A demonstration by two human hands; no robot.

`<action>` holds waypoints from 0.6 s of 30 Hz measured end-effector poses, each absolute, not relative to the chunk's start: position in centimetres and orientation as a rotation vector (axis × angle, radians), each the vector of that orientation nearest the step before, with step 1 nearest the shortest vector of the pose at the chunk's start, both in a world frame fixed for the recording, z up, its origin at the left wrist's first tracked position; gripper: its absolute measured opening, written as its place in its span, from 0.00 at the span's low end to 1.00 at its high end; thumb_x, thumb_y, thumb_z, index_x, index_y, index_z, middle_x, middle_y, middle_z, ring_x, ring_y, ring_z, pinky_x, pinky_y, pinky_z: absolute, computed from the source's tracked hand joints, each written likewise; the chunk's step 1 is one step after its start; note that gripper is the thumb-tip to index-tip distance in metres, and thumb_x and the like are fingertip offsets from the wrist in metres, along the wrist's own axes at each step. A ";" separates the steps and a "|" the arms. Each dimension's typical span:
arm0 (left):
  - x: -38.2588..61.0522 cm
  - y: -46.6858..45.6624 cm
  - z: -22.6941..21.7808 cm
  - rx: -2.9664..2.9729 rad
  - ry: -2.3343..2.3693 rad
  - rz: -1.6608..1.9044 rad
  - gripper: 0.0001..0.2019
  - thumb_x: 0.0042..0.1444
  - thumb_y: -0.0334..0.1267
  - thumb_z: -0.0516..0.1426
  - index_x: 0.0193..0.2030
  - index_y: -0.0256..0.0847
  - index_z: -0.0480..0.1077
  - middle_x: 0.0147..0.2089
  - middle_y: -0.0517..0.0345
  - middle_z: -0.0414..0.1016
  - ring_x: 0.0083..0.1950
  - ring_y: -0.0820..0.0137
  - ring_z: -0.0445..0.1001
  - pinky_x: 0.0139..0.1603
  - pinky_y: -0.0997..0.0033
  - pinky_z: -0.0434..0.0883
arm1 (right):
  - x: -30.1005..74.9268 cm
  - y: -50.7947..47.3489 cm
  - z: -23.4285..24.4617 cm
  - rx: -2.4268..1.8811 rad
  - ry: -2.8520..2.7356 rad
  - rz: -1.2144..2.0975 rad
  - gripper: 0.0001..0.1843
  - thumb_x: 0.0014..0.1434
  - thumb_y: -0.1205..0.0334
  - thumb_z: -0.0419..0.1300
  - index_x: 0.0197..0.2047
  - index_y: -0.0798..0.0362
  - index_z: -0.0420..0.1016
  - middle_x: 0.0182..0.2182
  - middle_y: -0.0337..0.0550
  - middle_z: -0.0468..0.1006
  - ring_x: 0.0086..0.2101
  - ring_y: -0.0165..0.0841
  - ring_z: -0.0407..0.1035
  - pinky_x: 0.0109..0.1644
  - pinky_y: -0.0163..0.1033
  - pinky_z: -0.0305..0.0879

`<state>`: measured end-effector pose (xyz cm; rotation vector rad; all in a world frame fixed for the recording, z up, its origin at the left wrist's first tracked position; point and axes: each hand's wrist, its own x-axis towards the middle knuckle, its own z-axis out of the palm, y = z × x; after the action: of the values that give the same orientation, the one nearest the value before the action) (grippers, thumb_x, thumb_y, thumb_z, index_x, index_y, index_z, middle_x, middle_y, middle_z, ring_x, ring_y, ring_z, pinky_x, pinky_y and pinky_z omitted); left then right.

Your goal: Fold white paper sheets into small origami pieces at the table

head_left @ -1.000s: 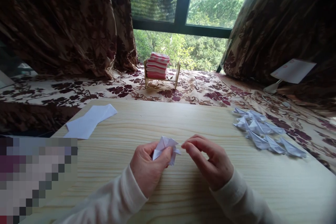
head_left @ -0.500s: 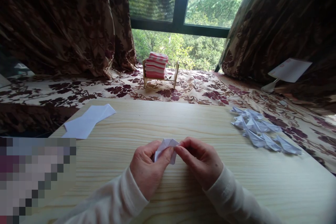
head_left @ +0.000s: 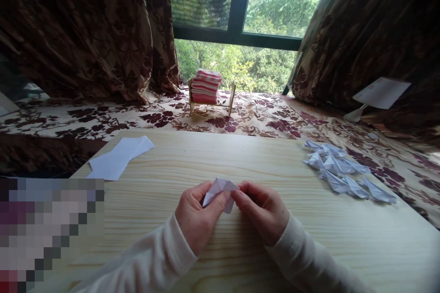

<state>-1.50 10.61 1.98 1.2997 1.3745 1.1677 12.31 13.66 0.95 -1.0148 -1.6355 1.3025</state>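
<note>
A small piece of folded white paper (head_left: 218, 186) is held just above the wooden table, near the middle of the head view. My left hand (head_left: 199, 213) grips it from the left, thumb pressed across its front and fingers behind. At the paper's right corner, my right hand (head_left: 264, 208) pinches the edge between thumb and forefinger. Its other fingers are curled in. The paper shows creases and slanted folds along its top; its lower part is partly covered by the left thumb.
Several folded white paper shapes (head_left: 343, 169) lie in rows at the table's right side. Flat white paper sheets (head_left: 120, 155) rest at the far left. Beyond the table (head_left: 165, 256), a small wooden rack (head_left: 233, 96) with striped folded cloths (head_left: 205, 87) stands on the floral-covered sill.
The folded paper has tilted slightly, its right corner now pointing further out to the right. Both hands keep hold of it. The whole view has shifted a little.
</note>
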 end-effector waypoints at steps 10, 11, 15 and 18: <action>-1.1 10.1 1.8 1.354 1.360 1.294 0.13 0.48 0.43 0.54 0.27 0.33 0.70 0.21 0.61 0.64 0.24 0.75 0.59 0.23 0.77 0.59 | 11.5 13.7 0.2 -1.013 -1.617 1.283 0.24 0.51 0.45 0.53 0.16 0.56 0.63 0.12 0.33 0.60 0.16 0.23 0.53 0.19 0.30 0.49; -1.1 9.9 1.8 1.357 1.350 1.302 0.13 0.48 0.43 0.54 0.27 0.33 0.70 0.20 0.61 0.63 0.23 0.76 0.59 0.23 0.78 0.58 | 11.5 13.6 0.1 -1.004 -1.628 1.284 0.24 0.51 0.45 0.53 0.16 0.56 0.63 0.12 0.33 0.60 0.15 0.23 0.53 0.19 0.30 0.49; -1.1 9.3 1.6 1.280 1.321 1.390 0.12 0.45 0.43 0.55 0.26 0.33 0.69 0.17 0.64 0.61 0.20 0.76 0.58 0.21 0.78 0.58 | 11.0 13.0 -0.8 -0.945 -1.530 1.175 0.20 0.48 0.47 0.57 0.21 0.57 0.68 0.14 0.34 0.63 0.17 0.24 0.56 0.21 0.31 0.52; -1.1 8.7 1.4 1.278 1.297 1.443 0.12 0.44 0.43 0.56 0.25 0.33 0.69 0.17 0.63 0.62 0.20 0.76 0.58 0.20 0.78 0.58 | 10.5 12.4 -1.5 -0.885 -1.371 1.135 0.17 0.45 0.49 0.60 0.21 0.57 0.68 0.16 0.35 0.66 0.19 0.25 0.58 0.23 0.31 0.55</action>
<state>-1.13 8.71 1.44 1.2784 1.2966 1.4428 10.45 12.37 -1.53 -0.8851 -1.3708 1.1351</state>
